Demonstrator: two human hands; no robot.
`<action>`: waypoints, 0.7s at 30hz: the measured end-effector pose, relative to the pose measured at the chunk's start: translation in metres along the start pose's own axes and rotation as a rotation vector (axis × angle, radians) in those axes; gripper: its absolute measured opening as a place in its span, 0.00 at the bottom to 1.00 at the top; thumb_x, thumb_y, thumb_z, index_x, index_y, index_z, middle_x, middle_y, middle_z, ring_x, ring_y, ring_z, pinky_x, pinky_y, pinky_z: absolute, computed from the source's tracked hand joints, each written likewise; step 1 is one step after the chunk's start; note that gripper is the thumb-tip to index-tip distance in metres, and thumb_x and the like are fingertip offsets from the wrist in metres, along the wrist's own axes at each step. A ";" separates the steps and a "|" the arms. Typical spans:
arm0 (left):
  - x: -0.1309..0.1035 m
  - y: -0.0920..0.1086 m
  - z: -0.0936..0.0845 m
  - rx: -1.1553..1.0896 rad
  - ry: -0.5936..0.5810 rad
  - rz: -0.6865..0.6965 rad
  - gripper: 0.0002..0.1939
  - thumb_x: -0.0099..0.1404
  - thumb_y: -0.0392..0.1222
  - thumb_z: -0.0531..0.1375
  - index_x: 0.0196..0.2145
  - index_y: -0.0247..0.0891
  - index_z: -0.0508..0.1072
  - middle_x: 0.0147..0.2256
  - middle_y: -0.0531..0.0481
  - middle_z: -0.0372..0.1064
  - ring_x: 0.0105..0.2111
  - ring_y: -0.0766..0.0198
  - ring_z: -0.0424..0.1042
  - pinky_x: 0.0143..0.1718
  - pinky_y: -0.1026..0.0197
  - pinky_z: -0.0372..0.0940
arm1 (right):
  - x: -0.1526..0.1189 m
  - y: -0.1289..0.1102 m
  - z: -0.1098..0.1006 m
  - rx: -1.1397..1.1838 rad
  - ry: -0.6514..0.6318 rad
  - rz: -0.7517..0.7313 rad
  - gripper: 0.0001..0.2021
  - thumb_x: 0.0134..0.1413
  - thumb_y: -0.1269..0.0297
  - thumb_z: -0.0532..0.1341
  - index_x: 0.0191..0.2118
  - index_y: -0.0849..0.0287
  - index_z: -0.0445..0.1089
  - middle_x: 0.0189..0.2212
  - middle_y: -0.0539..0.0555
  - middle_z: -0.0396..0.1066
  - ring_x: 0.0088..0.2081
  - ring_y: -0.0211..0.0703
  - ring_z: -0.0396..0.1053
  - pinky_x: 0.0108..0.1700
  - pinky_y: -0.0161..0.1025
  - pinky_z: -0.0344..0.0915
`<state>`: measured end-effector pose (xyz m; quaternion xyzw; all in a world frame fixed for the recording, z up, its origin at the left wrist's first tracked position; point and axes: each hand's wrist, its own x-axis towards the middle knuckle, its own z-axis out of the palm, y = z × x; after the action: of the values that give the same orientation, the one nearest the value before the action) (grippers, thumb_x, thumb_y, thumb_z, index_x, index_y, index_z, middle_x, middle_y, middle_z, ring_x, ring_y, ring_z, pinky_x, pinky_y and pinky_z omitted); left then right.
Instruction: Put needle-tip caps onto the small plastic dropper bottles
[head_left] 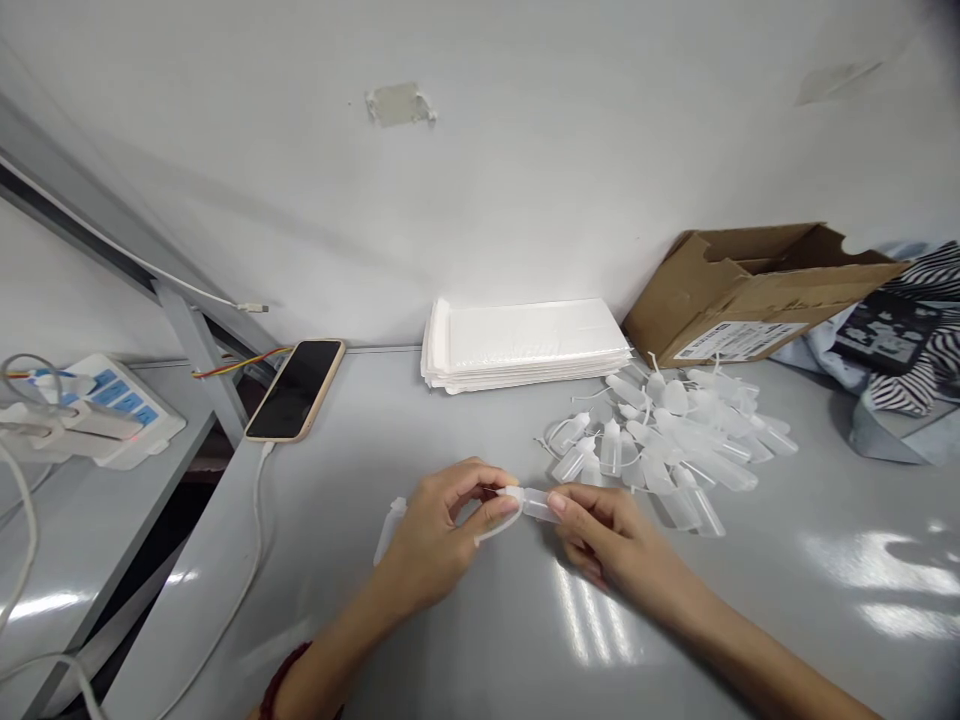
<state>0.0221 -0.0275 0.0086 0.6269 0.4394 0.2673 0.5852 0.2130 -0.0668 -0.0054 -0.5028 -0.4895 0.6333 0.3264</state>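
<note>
- Band, dk red, on L wrist, btm edge of view.
- L hand: thumb + fingers pinching the narrow top end of a sm. translucent bottle.
- R hand: thumb + fingertips gripping same bottle's base end.
- Bottle held betw. the 2 hands, approx. horiz., top twd L, over grey desk; its white strap curves down by L thumb.
- 2nd bottle on desk, just beside L hand, partly hidden by it.
- Bottle pile, same type, loose straps + caps mixed in, beyond R hand; exact no. can't tell.
- White cable far L, plugged into near end of phone; screen dk.
- Power strip, plugs in, on separate surface left of phone.
- White padded envelopes, stacked flat, nr wall.
- Cardboard box, open, tilted, label on front, behind pile.
- Striped + blue fabric, R of box.
- Torn tape patch on wall, up top.
</note>
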 end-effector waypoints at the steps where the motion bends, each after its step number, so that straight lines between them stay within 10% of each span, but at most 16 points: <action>1: 0.000 0.000 0.000 0.044 0.011 0.047 0.05 0.63 0.40 0.59 0.34 0.39 0.74 0.32 0.51 0.70 0.33 0.65 0.67 0.36 0.65 0.61 | 0.001 0.001 -0.001 0.087 -0.031 0.034 0.22 0.60 0.49 0.51 0.21 0.57 0.52 0.13 0.41 0.47 0.14 0.28 0.45 0.16 0.31 0.45; 6: 0.001 0.001 -0.001 0.058 0.020 0.077 0.07 0.64 0.41 0.57 0.36 0.39 0.73 0.33 0.51 0.70 0.34 0.64 0.68 0.37 0.65 0.62 | 0.000 0.001 -0.001 0.009 0.014 -0.006 0.19 0.61 0.51 0.52 0.25 0.59 0.60 0.13 0.42 0.51 0.14 0.28 0.50 0.18 0.30 0.50; 15: 0.000 0.002 0.001 0.036 -0.019 -0.150 0.20 0.66 0.51 0.52 0.22 0.36 0.64 0.21 0.55 0.60 0.22 0.69 0.60 0.25 0.67 0.57 | -0.004 0.012 0.002 -0.704 0.367 -0.824 0.11 0.58 0.74 0.57 0.48 0.64 0.64 0.29 0.54 0.67 0.26 0.35 0.61 0.27 0.33 0.62; 21: 0.000 0.005 0.002 0.008 -0.042 -0.188 0.21 0.66 0.52 0.52 0.21 0.35 0.65 0.19 0.55 0.60 0.21 0.70 0.60 0.25 0.67 0.58 | -0.004 0.016 0.003 -0.729 0.351 -0.833 0.11 0.57 0.75 0.57 0.47 0.64 0.63 0.26 0.51 0.63 0.25 0.36 0.59 0.25 0.33 0.61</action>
<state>0.0252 -0.0282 0.0127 0.5906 0.4851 0.1964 0.6143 0.2120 -0.0760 -0.0195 -0.4452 -0.7711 0.1493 0.4301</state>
